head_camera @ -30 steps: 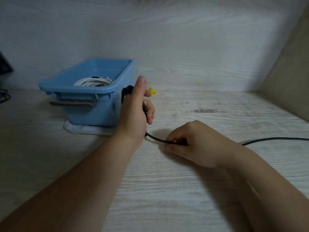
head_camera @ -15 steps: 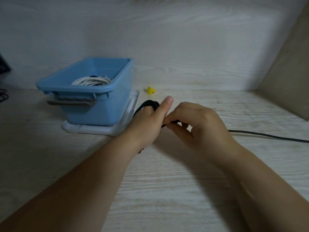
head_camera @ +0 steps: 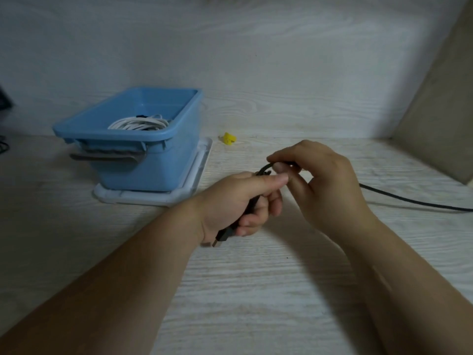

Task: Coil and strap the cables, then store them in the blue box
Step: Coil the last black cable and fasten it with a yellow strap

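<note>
My left hand is closed around loops of a black cable; its plug end sticks out below the fist. My right hand pinches the same cable just above the left thumb, and the loose length trails off over the table to the right edge. The blue box stands at the left back on its white lid. A coiled white cable lies inside it. A small yellow strap lies on the table behind my hands, right of the box.
The pale wood-grain table meets a white wall behind and a beige panel at the right. Dark objects show at the far left edge.
My left hand came down from upright beside the box toward the table's middle. My right hand rose from the table to meet it, bringing the cable up over the left thumb.
</note>
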